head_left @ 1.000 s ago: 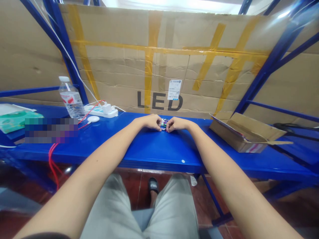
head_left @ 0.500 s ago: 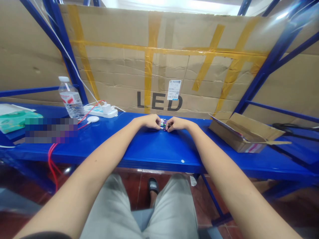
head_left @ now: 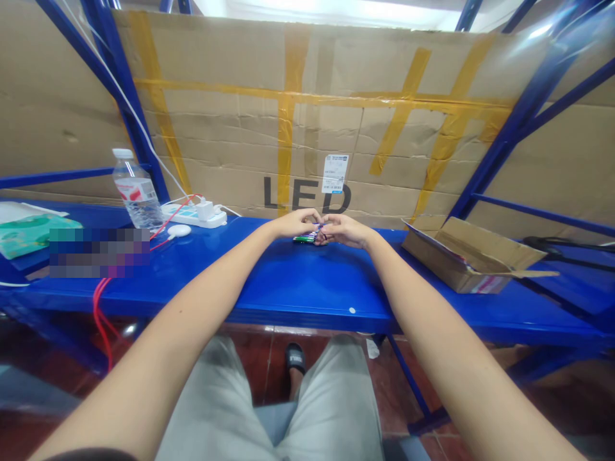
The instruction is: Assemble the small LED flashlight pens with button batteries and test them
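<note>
A small bundle of slim, shiny pens (head_left: 305,239), with green, purple and silver showing, is between my two hands just above or on the blue table; too little shows to tell which. My left hand (head_left: 298,223) curves over the bundle from the left, its fingers and thumb closed at the pens' upper side. From the right, my right hand (head_left: 350,230) wraps its fingers round their right ends. The fingertips of both hands meet there and hide part of the bundle.
The blue table (head_left: 307,282) backs onto a big taped cardboard sheet (head_left: 230,147). An open cardboard box (head_left: 473,262) stands at right. On the left are a water bottle (head_left: 138,192), a white power strip (head_left: 211,216), a round white charger (head_left: 179,231), red cables and a green packet (head_left: 33,230).
Both hands have risen a little and come together at the fingertips. The pens now stick out to the lower left under my left hand, rather than lying in the gap between the hands.
</note>
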